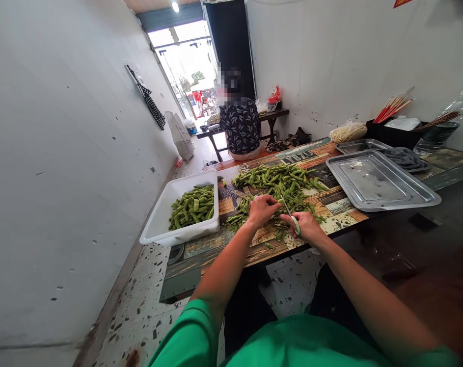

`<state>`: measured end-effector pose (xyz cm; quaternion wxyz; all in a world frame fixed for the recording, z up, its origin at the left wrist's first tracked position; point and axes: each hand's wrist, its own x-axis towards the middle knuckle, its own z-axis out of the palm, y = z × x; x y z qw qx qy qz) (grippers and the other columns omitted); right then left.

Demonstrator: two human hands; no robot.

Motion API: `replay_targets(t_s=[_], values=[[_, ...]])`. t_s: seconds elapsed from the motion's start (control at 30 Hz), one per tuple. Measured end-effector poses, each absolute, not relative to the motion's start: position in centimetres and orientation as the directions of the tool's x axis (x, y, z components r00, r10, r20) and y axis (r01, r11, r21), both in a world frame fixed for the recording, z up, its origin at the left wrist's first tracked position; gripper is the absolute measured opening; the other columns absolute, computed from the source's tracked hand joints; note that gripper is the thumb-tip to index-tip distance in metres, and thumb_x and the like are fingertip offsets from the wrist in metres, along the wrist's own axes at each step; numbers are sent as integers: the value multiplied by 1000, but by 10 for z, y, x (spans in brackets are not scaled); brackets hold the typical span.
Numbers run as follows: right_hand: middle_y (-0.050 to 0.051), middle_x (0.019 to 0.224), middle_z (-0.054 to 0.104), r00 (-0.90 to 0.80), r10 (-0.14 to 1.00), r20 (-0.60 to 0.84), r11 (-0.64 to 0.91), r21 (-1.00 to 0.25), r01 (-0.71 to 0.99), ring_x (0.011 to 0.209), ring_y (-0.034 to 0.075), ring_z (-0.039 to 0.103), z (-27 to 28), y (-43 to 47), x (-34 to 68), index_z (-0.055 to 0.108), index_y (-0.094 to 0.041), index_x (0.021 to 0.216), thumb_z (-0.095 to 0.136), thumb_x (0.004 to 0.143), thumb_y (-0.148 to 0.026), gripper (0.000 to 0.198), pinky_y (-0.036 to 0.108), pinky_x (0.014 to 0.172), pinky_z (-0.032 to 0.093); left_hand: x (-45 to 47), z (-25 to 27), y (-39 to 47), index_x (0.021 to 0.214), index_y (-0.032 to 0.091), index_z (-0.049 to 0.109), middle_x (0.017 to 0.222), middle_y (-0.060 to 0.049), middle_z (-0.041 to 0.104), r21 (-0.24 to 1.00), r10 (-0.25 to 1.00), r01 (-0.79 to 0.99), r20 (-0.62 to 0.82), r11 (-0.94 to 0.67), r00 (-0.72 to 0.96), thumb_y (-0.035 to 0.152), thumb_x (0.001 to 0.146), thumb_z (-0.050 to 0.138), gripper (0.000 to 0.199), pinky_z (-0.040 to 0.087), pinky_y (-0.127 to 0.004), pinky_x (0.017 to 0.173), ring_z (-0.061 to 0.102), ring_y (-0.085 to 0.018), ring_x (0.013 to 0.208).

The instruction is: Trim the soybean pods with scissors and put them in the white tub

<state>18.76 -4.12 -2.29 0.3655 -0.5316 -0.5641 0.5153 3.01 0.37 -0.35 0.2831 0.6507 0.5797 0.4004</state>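
Note:
My left hand [263, 210] is closed in a pinch over the table, its fingertips at a green edamame pod that is mostly hidden. My right hand [306, 226] grips a pair of scissors [296, 225] with pale green handles. Their blades point up and left, close to my left fingertips. Beyond and beneath my hands lies a heap of edamame pods [271, 177], with small green trimmings around it. At the left, a white plastic tub [157, 230] holds more edamame pods [193, 208].
Metal trays [384, 181] lie on the right of the patterned table [193, 257]. Behind them are a bag of pale sticks [348, 131], a black box [393, 135] with skewers, and a plastic bottle [441, 127]. A person [239, 125] sits at another table farther back.

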Motion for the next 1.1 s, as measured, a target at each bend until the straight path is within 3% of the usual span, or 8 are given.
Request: replay_targets(t_s=[0.07,0.13,0.23,0.3,0.47,0.7,0.97,1.1], values=[[-4,41,51,-168,971,-167,-136,-974,181,32,9,47,-23,-42,187,54,-18,60,70,67,-57,43,19,30,27,27,-6,8,75,15,70,68,0,65,960,993,257,118,-108,-25,34,67,72,20,42,-24,64,55,-10,63],[-3,45,54,-174,963,-207,-186,-974,128,35,10,50,-21,-44,187,56,-18,66,71,66,-58,42,19,29,29,24,-6,11,80,14,69,66,1,63,999,999,-36,17,-18,-32,36,68,72,25,40,-20,56,52,-7,57],[-4,49,55,-205,952,-228,-211,-972,101,36,10,50,-14,-50,183,56,-18,69,72,66,-56,41,19,29,32,22,-3,12,78,13,63,60,3,57,934,992,-335,-129,127,18,33,66,77,27,36,-17,46,49,-4,49],[-4,48,54,-225,948,-227,-206,-972,117,34,9,48,-10,-54,180,55,-18,67,71,67,-56,41,19,28,32,23,0,11,75,12,58,60,3,57,877,983,-444,-179,182,49,27,66,78,27,42,-17,49,55,-5,51],[-4,46,54,-216,950,-224,-210,-974,85,32,9,46,-11,-54,175,53,-18,65,71,68,-56,42,19,26,31,28,5,6,72,12,49,66,-1,64,845,981,-501,-186,186,52,14,69,75,26,54,-24,65,67,-13,65],[-3,48,54,-196,953,-229,-246,-967,-64,37,10,51,-15,-49,177,59,-16,75,71,66,-60,46,18,26,30,31,4,2,64,14,41,64,-2,65,818,979,-539,-171,203,109,10,66,76,36,55,-27,71,69,-16,70],[-3,47,53,-189,955,-227,-256,-955,-148,36,10,49,-8,-51,174,55,-18,67,71,65,-60,45,19,26,30,36,5,0,59,13,43,65,-5,65,794,962,-542,-231,275,149,5,68,71,31,55,-27,72,68,-16,74],[-4,44,50,-156,962,-224,-245,-960,-133,33,9,47,-7,-51,174,55,-18,66,70,66,-60,44,18,25,24,36,2,2,60,12,46,66,-5,64,779,956,-556,-258,291,139,2,67,70,27,55,-27,75,67,-16,74]])
